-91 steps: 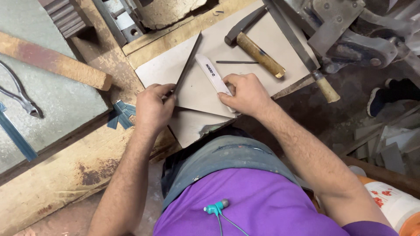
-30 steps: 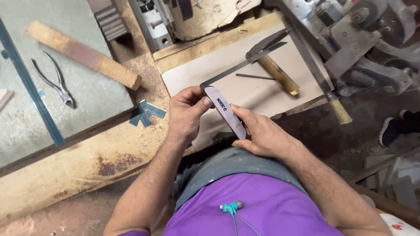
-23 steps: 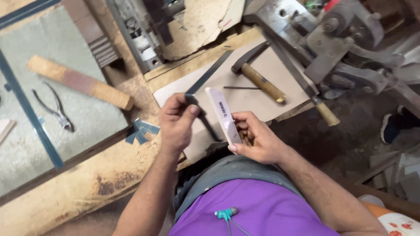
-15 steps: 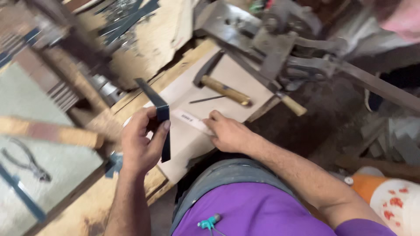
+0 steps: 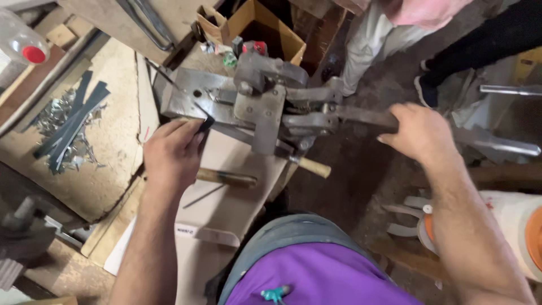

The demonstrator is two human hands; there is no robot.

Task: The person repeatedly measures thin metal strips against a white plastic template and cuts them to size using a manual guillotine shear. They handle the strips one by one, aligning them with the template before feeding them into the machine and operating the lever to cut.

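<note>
My left hand (image 5: 169,155) grips a thin dark metal strip (image 5: 204,123) and holds its end against the grey steel lever machine (image 5: 262,101) at the bench's edge. My right hand (image 5: 418,133) is closed over the machine's long steel lever (image 5: 361,116), out to the right. A hammer with a wooden handle (image 5: 228,178) lies on the pale board (image 5: 237,209) just below my left hand. A white flat ruler-like tool (image 5: 206,234) rests on the same board near my body, beside a thin nail (image 5: 203,196).
Several dark metal strips and shavings (image 5: 68,121) lie on the bench at left, near a clear bottle with a red cap (image 5: 22,42). An open cardboard box (image 5: 265,22) stands behind the machine. Another person's legs (image 5: 367,45) are at top right. A white bucket (image 5: 516,226) stands at right.
My right hand has let go of the white tool, which now lies on the board, and moved onto the lever. My left hand has carried the dark strip up to the machine.
</note>
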